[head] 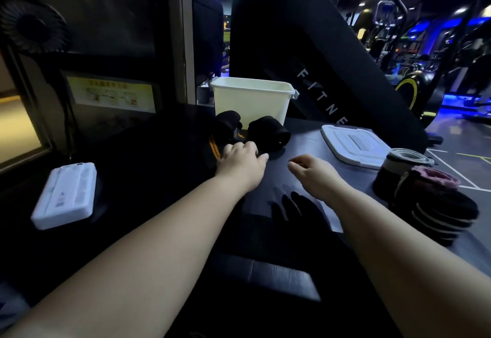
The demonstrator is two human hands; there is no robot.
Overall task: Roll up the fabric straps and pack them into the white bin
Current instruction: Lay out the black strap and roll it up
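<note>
The white bin (252,103) stands open at the back of the dark table. Just in front of it lie black fabric straps (268,133), one with orange stripes (214,149) and an orange logo. My left hand (240,161) lies on the striped strap, its fingers curled down over the fabric; the dark hides whether it grips. My right hand (312,171) hovers over the table to the right with loosely curled fingers and holds nothing. Rolled straps (403,162) and a pink and black roll (435,199) stand at the right edge.
The bin's white lid (353,143) lies flat right of the bin. A white box (66,194) sits at the left. A black glove (297,210) lies between my forearms. Gym machines stand behind the table.
</note>
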